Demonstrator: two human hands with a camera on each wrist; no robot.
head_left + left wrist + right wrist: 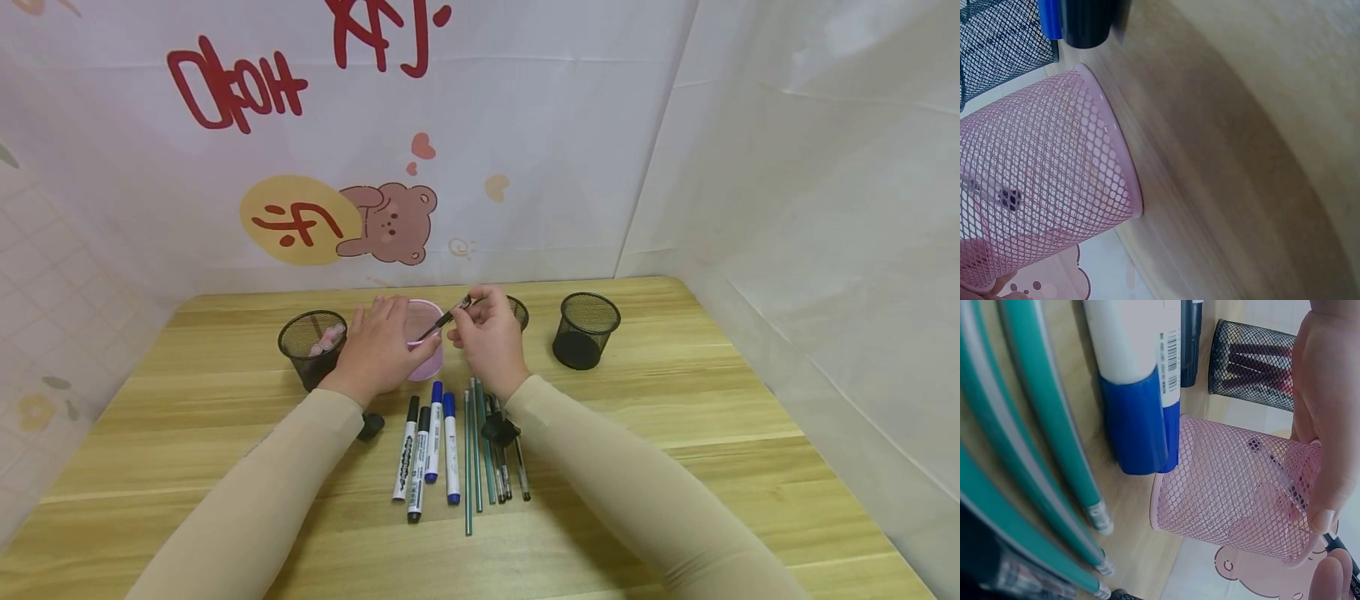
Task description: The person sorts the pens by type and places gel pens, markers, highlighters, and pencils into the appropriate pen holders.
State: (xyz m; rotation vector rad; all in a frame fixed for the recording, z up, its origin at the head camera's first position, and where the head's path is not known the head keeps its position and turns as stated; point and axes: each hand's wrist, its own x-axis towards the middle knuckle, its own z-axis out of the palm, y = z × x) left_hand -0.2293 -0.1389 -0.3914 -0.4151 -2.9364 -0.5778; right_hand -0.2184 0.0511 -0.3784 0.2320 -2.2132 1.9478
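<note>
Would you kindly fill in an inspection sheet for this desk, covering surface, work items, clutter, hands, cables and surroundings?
Surface: wooden table, light planks.
Work items: pink mesh cup upright; thin black pen tilted over its rim.
Clutter: black mesh cups at left and right, a third mostly hidden behind the right hand; four markers, green pencils and dark pens lying in a row.
Hands: left hand holds the pink cup; right hand pinches the pen.
Cables: nothing seen.
Surroundings: white sheeting with a bear print and red lettering.
</note>
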